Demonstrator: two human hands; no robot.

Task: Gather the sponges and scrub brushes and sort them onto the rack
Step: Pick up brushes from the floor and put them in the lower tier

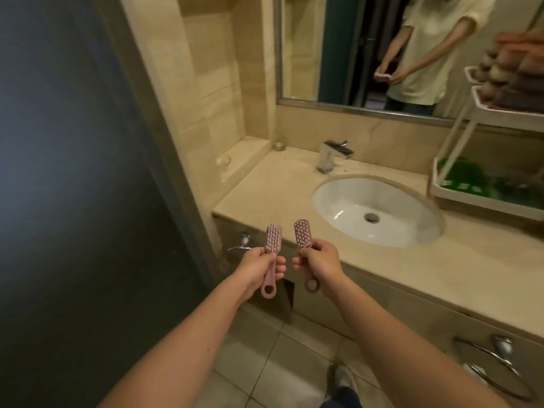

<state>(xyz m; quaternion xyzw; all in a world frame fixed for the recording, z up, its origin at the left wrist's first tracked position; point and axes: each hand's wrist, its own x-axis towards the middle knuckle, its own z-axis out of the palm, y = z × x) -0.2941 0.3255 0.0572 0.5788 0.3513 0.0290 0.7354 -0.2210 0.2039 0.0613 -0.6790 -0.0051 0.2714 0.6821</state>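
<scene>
Holding one pink scrub brush (67, 240) by its handle in my left hand (259, 267), a second brush (303, 234) in my right hand (321, 262), off the front left corner of the counter (382, 269); light, stiff plastic, I judge.

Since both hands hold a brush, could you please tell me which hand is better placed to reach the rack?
Probably the right hand: its brush is nearer the rack, which stands right of the sink. The left hand would cross over.
</scene>
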